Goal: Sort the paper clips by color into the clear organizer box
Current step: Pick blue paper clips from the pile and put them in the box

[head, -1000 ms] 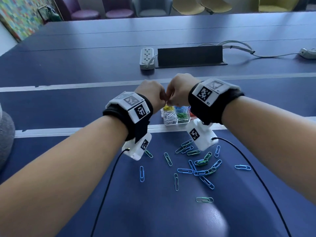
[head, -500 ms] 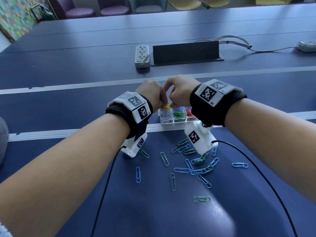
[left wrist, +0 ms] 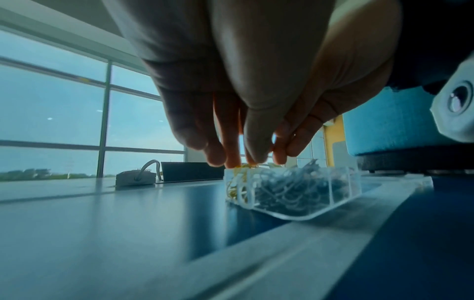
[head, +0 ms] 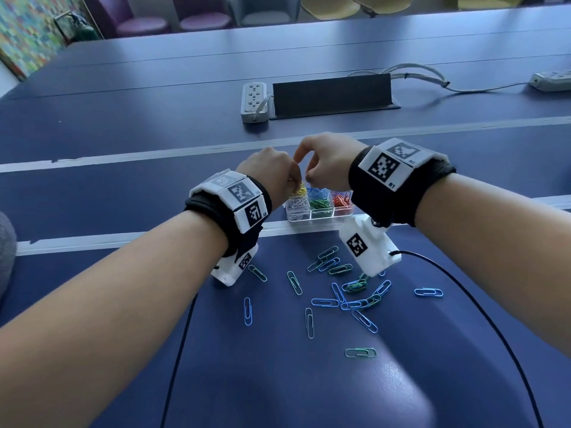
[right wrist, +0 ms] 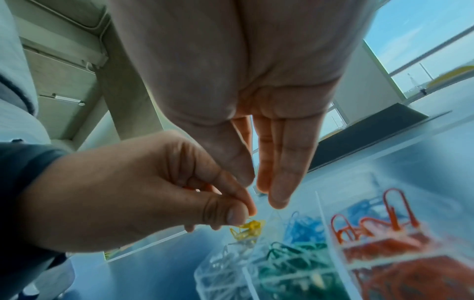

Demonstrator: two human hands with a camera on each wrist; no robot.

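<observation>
The clear organizer box (head: 318,218) stands on the blue table with separate yellow, blue, red, silver and green clips in its compartments. Both hands hover just over its far left corner. My left hand (right wrist: 241,215) pinches a yellow paper clip (right wrist: 250,225) between thumb and forefinger, right above the yellow compartment (head: 300,190). My right hand (right wrist: 259,188) hangs beside it with straight fingers pointing down and nothing in them. In the left wrist view the left fingertips (left wrist: 232,160) nearly touch the box (left wrist: 295,205). Several loose blue and green clips (head: 340,291) lie nearer to me.
A white power strip (head: 254,101) and a black cable flap (head: 332,94) sit beyond the box, and another strip (head: 553,80) lies at far right. Black camera cables (head: 463,288) trail across the near table. Chairs line the far edge.
The two hands, pinched together at one spot before, have drawn apart. The right fingers have straightened and let go; the left hand keeps the yellow clip over the box.
</observation>
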